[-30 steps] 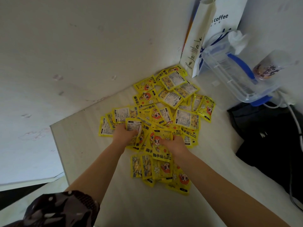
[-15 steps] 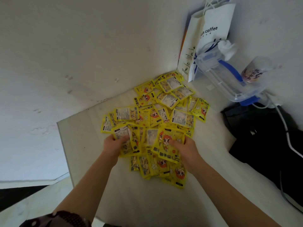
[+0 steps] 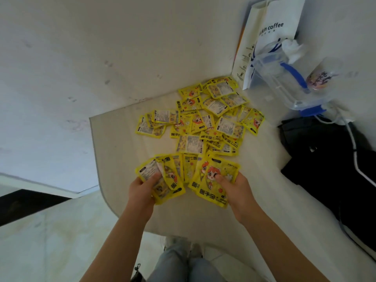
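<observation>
on pale table point(image 3: 122, 159): loose heap of yellow packets point(image 3: 211, 123), overlapping, spread toward the far corner. nearer, just above the table's front edge: two fanned bundles held up off the surface. right bundle point(image 3: 211, 184) pinched under the thumb of right hand point(image 3: 237, 190); left bundle point(image 3: 166, 180) clamped in left hand point(image 3: 140, 192). hands apart, each closed on its own fan.

risks, judged: slick film sliding under a thumb-only pinch, fan splaying, outer packets dropping past the rounded edge to the floor point(image 3: 50, 231). left fan uneven, likeliest to shed first.
</observation>
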The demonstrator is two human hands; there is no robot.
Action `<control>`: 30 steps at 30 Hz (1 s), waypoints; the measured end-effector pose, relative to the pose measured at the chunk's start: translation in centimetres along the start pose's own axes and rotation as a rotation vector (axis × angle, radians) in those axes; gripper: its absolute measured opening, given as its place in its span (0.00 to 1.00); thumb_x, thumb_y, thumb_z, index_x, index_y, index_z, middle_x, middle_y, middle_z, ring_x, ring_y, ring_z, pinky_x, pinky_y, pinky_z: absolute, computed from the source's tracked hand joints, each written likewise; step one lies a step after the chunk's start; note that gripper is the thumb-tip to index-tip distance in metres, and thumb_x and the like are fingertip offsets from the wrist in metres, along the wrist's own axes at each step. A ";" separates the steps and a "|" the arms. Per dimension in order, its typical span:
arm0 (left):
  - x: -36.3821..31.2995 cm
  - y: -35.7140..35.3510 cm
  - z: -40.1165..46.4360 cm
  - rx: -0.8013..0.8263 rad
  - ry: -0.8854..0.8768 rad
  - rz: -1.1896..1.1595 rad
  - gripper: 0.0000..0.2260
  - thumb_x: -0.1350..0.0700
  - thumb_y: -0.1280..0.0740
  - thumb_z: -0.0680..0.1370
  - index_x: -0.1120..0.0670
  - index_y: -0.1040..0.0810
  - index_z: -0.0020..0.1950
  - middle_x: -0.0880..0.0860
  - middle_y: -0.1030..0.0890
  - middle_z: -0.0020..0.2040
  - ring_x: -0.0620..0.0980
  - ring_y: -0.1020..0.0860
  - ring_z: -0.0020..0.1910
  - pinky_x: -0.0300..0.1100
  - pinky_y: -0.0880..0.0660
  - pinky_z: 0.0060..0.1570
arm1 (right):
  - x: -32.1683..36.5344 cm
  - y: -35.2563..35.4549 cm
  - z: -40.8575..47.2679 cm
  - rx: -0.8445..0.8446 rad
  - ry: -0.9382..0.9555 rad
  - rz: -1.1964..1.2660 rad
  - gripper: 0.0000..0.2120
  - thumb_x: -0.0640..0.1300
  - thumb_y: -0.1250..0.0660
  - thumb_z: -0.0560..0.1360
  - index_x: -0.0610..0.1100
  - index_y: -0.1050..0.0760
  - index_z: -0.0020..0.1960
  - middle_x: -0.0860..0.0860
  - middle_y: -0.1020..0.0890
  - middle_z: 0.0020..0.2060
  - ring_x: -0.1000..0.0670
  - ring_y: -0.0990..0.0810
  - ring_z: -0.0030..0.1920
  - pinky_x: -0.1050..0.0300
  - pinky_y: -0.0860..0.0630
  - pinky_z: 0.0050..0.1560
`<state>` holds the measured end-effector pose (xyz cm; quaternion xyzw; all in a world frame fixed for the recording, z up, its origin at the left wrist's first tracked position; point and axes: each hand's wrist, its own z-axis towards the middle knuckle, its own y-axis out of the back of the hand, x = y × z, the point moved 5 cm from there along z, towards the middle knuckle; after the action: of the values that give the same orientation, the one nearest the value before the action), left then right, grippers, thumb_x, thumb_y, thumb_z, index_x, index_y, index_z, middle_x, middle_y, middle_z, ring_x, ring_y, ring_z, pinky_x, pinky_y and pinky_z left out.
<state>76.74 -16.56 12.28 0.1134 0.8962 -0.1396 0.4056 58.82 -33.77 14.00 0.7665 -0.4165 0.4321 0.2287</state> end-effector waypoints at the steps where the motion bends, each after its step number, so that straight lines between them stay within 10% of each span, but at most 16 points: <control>1: 0.7 0.1 -0.8 0.005 0.005 -0.001 0.07 0.63 0.32 0.76 0.56 0.19 0.53 0.58 0.15 0.47 0.56 0.16 0.41 0.56 0.19 0.43 | -0.3 0.1 -0.7 0.000 -0.003 -0.005 0.13 0.39 0.33 0.76 0.46 0.24 0.60 0.49 0.15 0.51 0.50 0.15 0.47 0.57 0.21 0.41; 8: 3.4 2.7 -4.6 0.019 0.016 0.083 0.10 0.60 0.29 0.74 0.58 0.19 0.56 0.59 0.15 0.49 0.60 0.16 0.48 0.61 0.21 0.50 | -3.4 0.5 -5.5 -0.035 -0.019 -0.045 0.14 0.42 0.31 0.75 0.49 0.24 0.59 0.51 0.15 0.52 0.49 0.16 0.50 0.47 0.19 0.50; 19: 6.7 9.8 -10.3 0.217 0.077 0.095 0.11 0.63 0.33 0.76 0.59 0.21 0.58 0.60 0.16 0.52 0.60 0.17 0.49 0.57 0.20 0.48 | -11.2 -1.1 -18.5 -0.225 -0.018 0.068 0.09 0.42 0.31 0.76 0.50 0.22 0.55 0.54 0.15 0.46 0.54 0.15 0.41 0.61 0.22 0.34; 30: 12.4 13.1 -18.2 0.449 0.125 0.289 0.10 0.64 0.34 0.77 0.57 0.21 0.57 0.59 0.15 0.50 0.60 0.17 0.48 0.59 0.21 0.51 | -18.5 0.9 -32.1 -0.463 -0.032 0.181 0.05 0.40 0.29 0.73 0.49 0.20 0.46 0.52 0.14 0.40 0.52 0.16 0.38 0.54 0.20 0.39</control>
<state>60.24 3.01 12.35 0.3357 0.8405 -0.2682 0.3301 37.77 -3.31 14.95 0.6600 -0.5748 0.3317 0.3521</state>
